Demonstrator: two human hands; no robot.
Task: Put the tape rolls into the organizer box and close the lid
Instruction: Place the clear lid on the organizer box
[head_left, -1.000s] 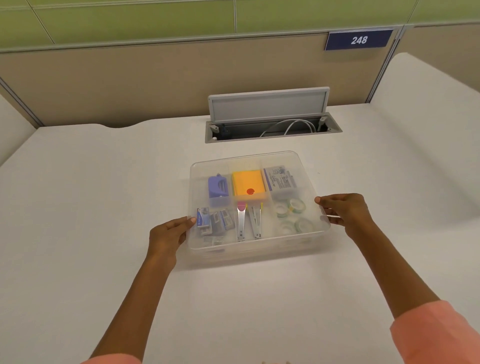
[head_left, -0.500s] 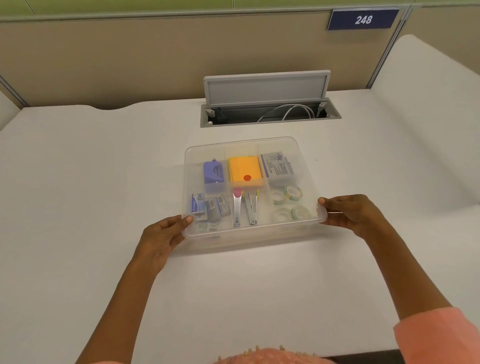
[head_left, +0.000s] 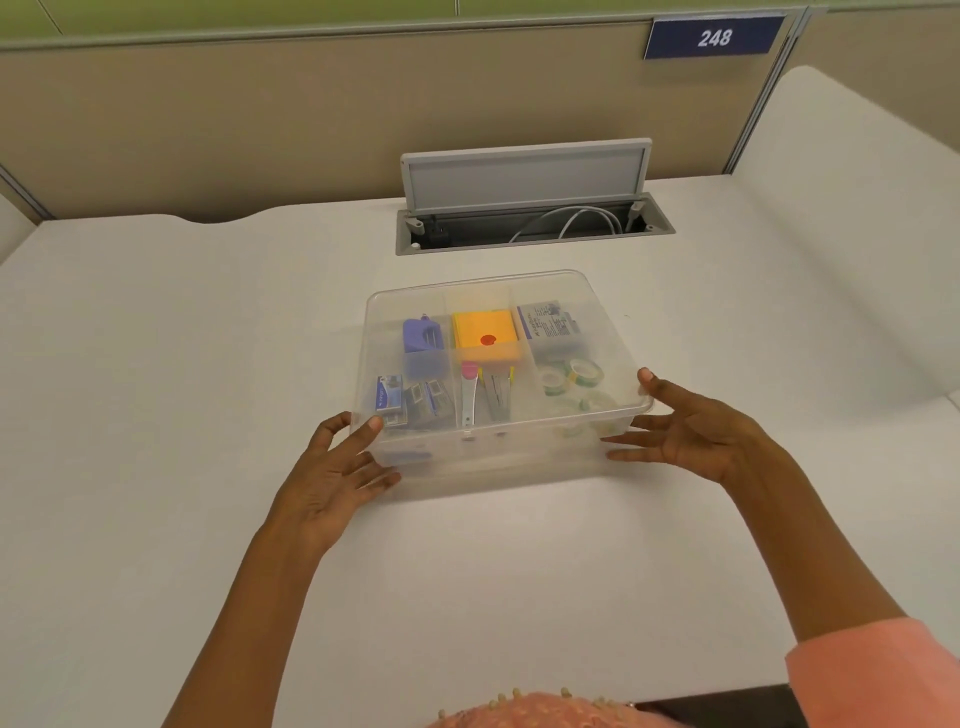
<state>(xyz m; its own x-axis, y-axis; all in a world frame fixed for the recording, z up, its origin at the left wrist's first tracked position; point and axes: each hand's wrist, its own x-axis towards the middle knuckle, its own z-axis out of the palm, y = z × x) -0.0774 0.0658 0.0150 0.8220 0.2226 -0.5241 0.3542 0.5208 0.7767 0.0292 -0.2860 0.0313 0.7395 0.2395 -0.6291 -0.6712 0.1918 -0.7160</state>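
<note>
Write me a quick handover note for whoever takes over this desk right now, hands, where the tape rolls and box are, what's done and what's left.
Left hand: open, fingers spread against the organizer box's near left corner.
Right hand: open, fingers spread at the near right corner, thumb by the lid edge.
Tape rolls: inside the box, in the near right compartment, seen through the clear lid.
Done: rolls are in; the lid lies over the box.
Left: I cannot tell whether the lid is fully snapped down; press the corners to check, then let go.
</note>
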